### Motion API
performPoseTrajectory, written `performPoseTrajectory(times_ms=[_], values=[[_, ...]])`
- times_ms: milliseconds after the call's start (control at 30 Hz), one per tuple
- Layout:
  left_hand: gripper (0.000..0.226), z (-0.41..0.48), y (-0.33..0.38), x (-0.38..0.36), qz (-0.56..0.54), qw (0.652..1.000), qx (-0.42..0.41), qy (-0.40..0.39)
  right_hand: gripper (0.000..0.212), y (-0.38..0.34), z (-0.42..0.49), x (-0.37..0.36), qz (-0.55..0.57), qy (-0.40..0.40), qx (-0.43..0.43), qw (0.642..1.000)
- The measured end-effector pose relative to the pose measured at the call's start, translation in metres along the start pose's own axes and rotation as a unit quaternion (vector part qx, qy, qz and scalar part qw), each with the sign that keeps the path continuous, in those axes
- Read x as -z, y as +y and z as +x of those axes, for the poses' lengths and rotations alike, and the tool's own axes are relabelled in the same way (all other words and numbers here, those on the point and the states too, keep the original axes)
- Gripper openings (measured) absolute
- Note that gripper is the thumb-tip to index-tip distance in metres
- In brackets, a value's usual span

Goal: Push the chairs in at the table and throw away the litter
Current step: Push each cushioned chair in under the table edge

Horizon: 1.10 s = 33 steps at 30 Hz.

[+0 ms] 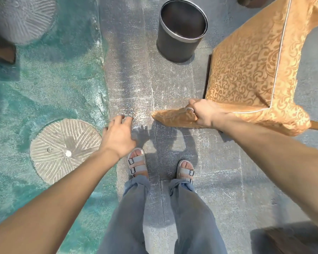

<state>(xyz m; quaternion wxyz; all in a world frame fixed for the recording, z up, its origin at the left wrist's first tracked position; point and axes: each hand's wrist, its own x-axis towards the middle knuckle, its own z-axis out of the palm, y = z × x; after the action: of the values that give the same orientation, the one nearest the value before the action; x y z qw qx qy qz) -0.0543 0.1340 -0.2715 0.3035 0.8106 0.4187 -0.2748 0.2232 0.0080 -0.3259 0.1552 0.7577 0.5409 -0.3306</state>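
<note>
A chair [250,57] with a gold patterned fabric seat and backrest fills the upper right of the head view. My right hand [202,112] is shut on the top edge of its backrest, near the left corner. My left hand [118,136] hangs over the grey stone floor with fingers spread and nothing in it. A dark round bin [174,46] with a metal rim stands on the floor just left of the chair; its inside looks empty. No litter is visible.
Grey stone paving [136,85] runs down the middle under my sandalled feet. To the left lies a teal textured surface [50,85] with round carved stone discs [64,149] set in it. A dark wooden object [290,241] sits at the bottom right.
</note>
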Motion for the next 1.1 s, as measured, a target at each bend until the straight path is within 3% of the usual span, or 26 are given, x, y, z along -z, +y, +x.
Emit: performPoseTrajectory(times_ms=[200, 433, 567, 667, 733, 833, 967, 1100], values=[[0.077, -0.026, 0.088, 0.000, 0.006, 0.998, -0.056, -0.026, 0.040, 0.067, -0.118, 0.047, 0.050, 0.011, -0.014, 0.999], [0.081, -0.058, 0.211, -0.019, 0.044, 0.996, -0.077, 0.002, 0.034, 0.156, -0.236, 0.039, 0.045, 0.016, 0.016, 0.999], [0.111, -0.063, 0.294, -0.071, 0.078, 0.987, -0.133, -0.039, 0.036, 0.230, -0.296, 0.039, 0.047, 0.057, 0.043, 0.996], [0.135, -0.059, 0.342, -0.113, 0.027, 0.988, -0.146, -0.046, 0.036, 0.297, -0.334, 0.052, 0.066, 0.075, 0.073, 0.992], [0.138, -0.055, 0.367, -0.136, 0.007, 0.987, -0.161, -0.027, 0.041, 0.344, -0.356, 0.061, 0.082, 0.093, 0.084, 0.989], [0.111, -0.050, 0.410, -0.161, 0.022, 0.970, -0.239, 0.031, 0.055, 0.405, -0.393, 0.071, 0.135, 0.135, 0.063, 0.980], [0.060, -0.046, 0.485, -0.163, 0.060, 0.943, -0.301, 0.131, 0.061, 0.475, -0.444, 0.083, 0.226, 0.174, -0.034, 0.958], [0.051, -0.061, 0.560, -0.144, 0.132, 0.915, -0.351, 0.148, 0.060, 0.526, -0.492, 0.094, 0.271, 0.208, -0.094, 0.935]])
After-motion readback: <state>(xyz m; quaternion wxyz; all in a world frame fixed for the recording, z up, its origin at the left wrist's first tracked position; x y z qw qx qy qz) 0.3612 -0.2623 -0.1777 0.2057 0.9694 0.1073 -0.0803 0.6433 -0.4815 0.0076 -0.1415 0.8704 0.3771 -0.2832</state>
